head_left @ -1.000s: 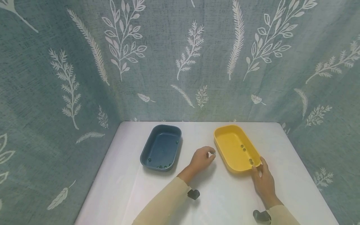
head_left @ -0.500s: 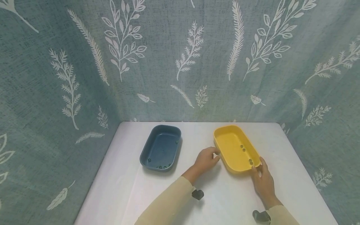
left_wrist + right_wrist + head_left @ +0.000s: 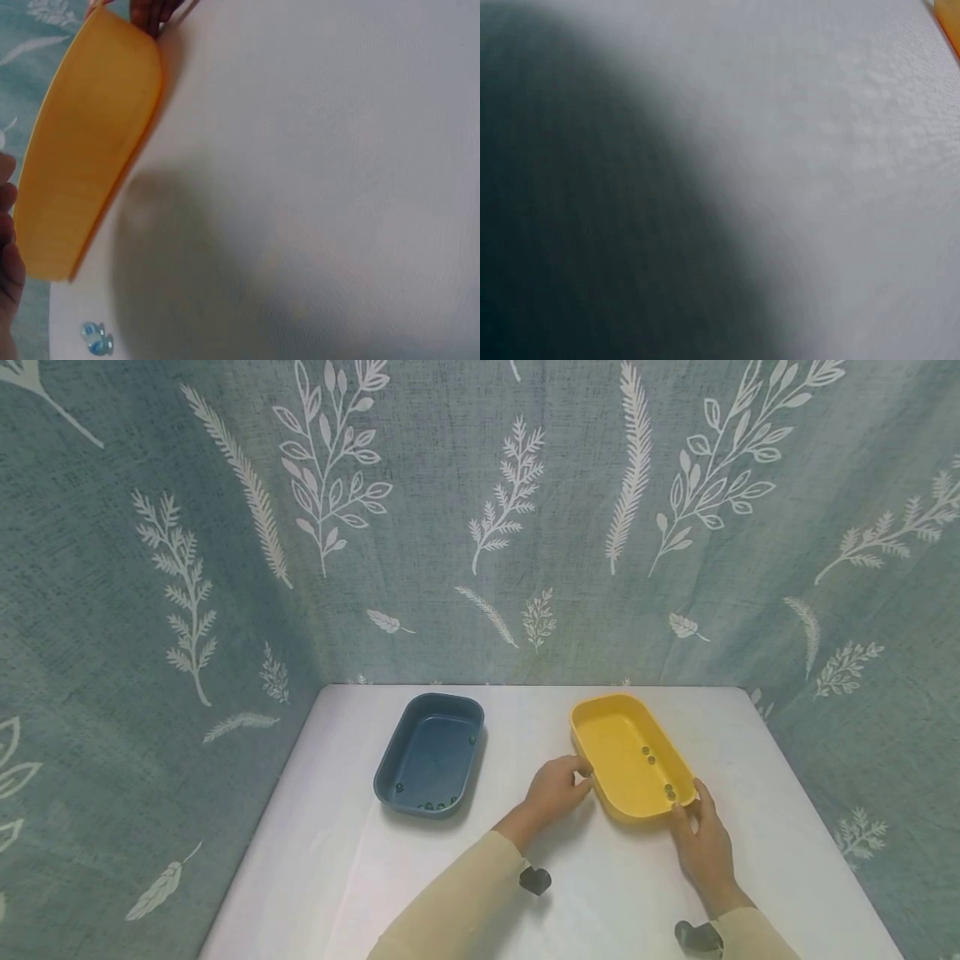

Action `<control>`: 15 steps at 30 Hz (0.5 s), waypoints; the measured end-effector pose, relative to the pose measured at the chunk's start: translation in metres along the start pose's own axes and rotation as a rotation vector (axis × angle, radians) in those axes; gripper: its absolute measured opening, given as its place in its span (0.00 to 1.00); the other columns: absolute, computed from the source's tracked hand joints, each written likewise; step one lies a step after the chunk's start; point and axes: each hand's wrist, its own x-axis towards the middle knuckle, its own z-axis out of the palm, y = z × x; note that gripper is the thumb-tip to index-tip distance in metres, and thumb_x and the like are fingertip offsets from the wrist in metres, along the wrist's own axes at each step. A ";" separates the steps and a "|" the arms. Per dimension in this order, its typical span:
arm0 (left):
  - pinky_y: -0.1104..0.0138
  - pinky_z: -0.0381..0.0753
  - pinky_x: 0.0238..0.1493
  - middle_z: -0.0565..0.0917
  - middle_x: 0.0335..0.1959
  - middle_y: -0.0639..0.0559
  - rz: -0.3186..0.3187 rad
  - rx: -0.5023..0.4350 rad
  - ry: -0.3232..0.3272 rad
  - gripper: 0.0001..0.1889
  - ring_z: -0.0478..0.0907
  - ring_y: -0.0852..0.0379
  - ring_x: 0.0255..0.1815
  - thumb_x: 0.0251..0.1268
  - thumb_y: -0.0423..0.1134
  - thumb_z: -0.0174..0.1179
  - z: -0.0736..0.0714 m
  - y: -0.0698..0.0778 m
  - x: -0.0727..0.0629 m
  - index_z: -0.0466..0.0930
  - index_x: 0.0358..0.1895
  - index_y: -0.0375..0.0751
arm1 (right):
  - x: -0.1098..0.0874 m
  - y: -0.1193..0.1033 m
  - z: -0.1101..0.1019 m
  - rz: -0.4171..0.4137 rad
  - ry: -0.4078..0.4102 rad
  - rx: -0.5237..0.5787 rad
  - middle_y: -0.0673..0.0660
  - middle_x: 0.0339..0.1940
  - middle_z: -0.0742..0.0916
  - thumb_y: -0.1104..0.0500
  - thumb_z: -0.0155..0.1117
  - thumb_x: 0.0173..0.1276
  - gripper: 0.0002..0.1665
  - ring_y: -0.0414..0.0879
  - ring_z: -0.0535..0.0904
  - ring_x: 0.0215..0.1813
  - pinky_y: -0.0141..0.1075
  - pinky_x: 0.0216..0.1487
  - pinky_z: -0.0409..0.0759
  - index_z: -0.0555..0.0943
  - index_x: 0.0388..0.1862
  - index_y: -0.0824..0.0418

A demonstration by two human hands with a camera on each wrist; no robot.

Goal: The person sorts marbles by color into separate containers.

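A yellow tray (image 3: pixel 611 752) lies on the right of the table, with several small green marbles (image 3: pixel 669 790) in it. My right hand (image 3: pixel 705 843) grips its near right corner, thumb on the near side and fingers round the outside. At its left rim my left hand (image 3: pixel 557 789) has thumb and fingertips curled together; the small glass marble pinched there is almost hidden now. The left wrist view shows the tray's outer wall (image 3: pixel 90 127) beside the curled left fingers (image 3: pixel 9 225). The right wrist view holds mostly tabletop and a dark blur.
A dark blue tray (image 3: pixel 435 760) stands on the left, several green marbles (image 3: pixel 440 806) in it. In the left wrist view, small clear bluish glass pieces (image 3: pixel 96 339) lie on the white table (image 3: pixel 315 150). A patterned curtain (image 3: pixel 435 510) surrounds the table.
My left hand has moved a little to the right, bringing its pinched fingertips from beside the yellow tray up to the rim. The right hand and both trays have stayed put.
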 end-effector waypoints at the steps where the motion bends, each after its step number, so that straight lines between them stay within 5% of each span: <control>1: 0.79 0.73 0.31 0.83 0.40 0.61 0.001 0.004 0.002 0.07 0.72 0.69 0.29 0.65 0.42 0.63 0.000 0.001 0.000 0.84 0.44 0.49 | 0.000 0.000 0.000 0.001 0.000 0.002 0.69 0.74 0.63 0.38 0.42 0.77 0.42 0.70 0.54 0.73 0.68 0.67 0.51 0.39 0.81 0.46; 15: 0.76 0.75 0.37 0.83 0.40 0.62 0.018 0.007 -0.020 0.09 0.74 0.68 0.32 0.66 0.44 0.61 0.004 0.011 0.008 0.84 0.46 0.49 | 0.003 0.007 0.002 -0.022 0.019 -0.004 0.70 0.72 0.66 0.38 0.42 0.77 0.41 0.71 0.56 0.72 0.69 0.67 0.52 0.40 0.81 0.45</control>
